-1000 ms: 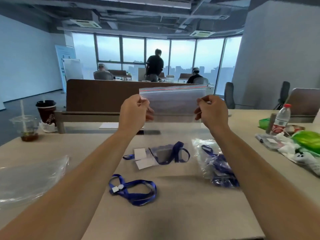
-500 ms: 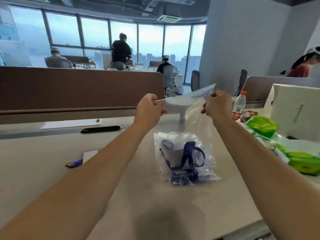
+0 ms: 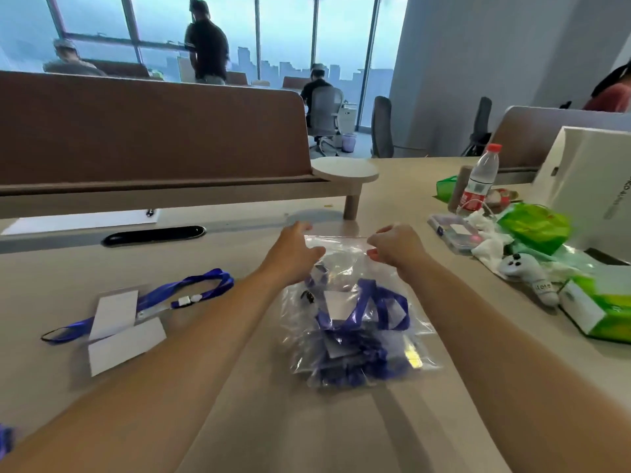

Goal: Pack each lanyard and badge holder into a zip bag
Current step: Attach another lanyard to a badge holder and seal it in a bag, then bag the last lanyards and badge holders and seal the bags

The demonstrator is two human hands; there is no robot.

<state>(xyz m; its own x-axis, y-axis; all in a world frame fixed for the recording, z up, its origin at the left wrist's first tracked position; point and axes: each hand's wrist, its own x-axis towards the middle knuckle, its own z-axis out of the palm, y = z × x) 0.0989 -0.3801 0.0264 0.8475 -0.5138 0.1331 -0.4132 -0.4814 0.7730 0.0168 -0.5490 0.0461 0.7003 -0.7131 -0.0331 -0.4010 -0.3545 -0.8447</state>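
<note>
while both bare forearms reach forward from the lower corners, a wide beige table (image 3: 102, 268) fills the view. a long brown divider panel (image 3: 153, 131) walls off its far side and ends in a small round shelf (image 3: 345, 170) on a post. along the table's right edge stand a big white box (image 3: 594, 179), a green bag (image 3: 532, 227), a green tissue pack (image 3: 601, 312) and a water bottle (image 3: 478, 180), so that side is crowded. bare tabletop lies between the 2 arms and to the left of the left arm.

in the middle lies a pile of filled bags (image 3: 358, 336), clear plastic over blue straps and white cards. an empty zip bag (image 3: 341, 254) lies across the pile's far end, its top edge stretched between the hands. the right hand (image 3: 396, 249) has curled fingers pinching the bag's right top corner. the left hand (image 3: 293, 254) reaches over the left top corner with fingers nearly straight and thumb beside the plastic; i cannot tell whether it grips.

well to the left lies 1 loose blue lanyard (image 3: 191, 288), its badge holder (image 3: 116, 315) beside it.

0.5 s ago the zip bag was held up in the air above the pile; now it is down on it, and both hands are lower.
</note>
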